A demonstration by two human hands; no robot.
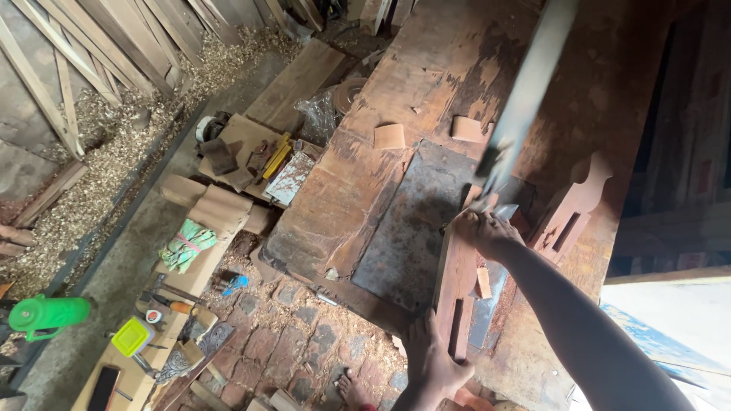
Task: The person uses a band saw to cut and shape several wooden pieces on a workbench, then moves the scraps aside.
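My right hand (487, 230) grips the lower end of a long flat grey blade (525, 91), which rises away from me and is blurred. Its lower end meets the far end of a reddish wooden piece (455, 278) with a long slot cut in it, lying on the worn workbench (343, 198). My left hand (429, 359) holds the near end of that piece at the bench's front edge. A small light offcut (483, 282) lies beside the piece.
A dark grey sheet (407, 228) lies left of the piece and a carved, slotted wooden part (571, 207) lies to its right. Two small blocks (389, 136) sit farther back. On the floor are boards, hand tools, a green bottle (47, 313), shavings and my sandalled foot (352, 390).
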